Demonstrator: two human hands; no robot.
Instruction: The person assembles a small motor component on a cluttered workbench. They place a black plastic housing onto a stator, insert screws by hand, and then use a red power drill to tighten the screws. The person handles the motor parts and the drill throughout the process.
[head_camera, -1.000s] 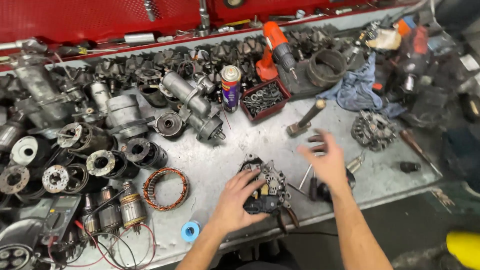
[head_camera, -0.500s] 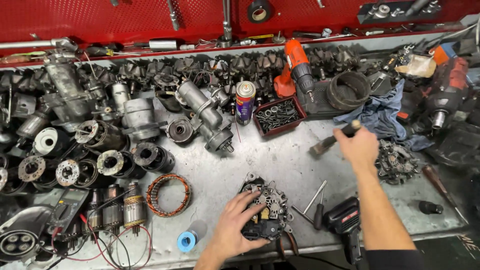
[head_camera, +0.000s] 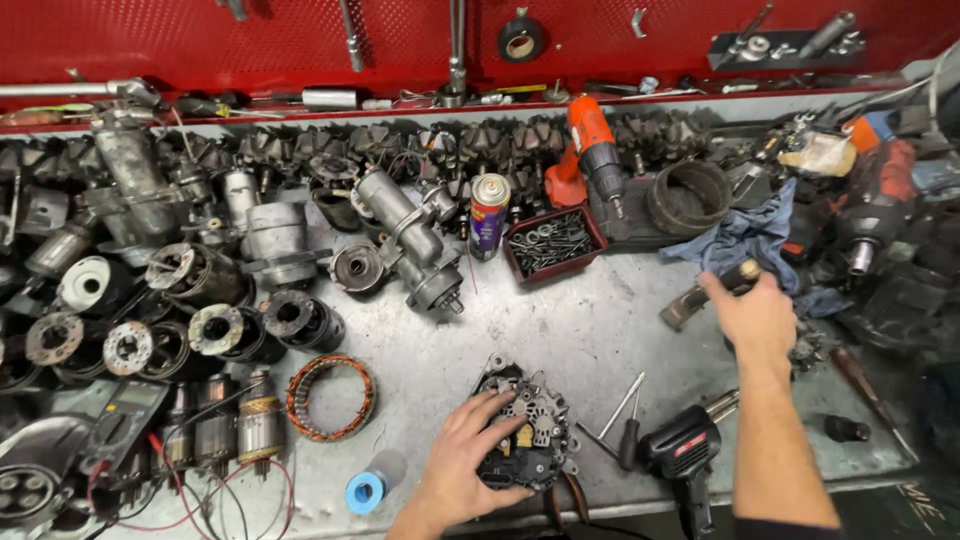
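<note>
— Where's the alternator (head_camera: 525, 432)?

— Near edge of the metal surface (head_camera: 560, 320), center. Your left hand (head_camera: 465, 462) lies on its left side, fingers (head_camera: 490, 412) spread wide over the housing, pressing, not closed round it.

— Right hand (head_camera: 755, 315)?

— Off to the right, well apart. Fingers curled on the wooden handle of a hammer (head_camera: 705, 293) lying by the blue rag (head_camera: 745, 240).

— What's round the alt.?

— Screwdrivers (head_camera: 622, 425) just beside it, right; black heat gun (head_camera: 685, 450) past those. Copper stator ring (head_camera: 331, 397) to the left, blue tape roll (head_camera: 366, 491) near your wrist. Red tray of bolts (head_camera: 553, 243) and spray can (head_camera: 489, 216) farther back.
</note>
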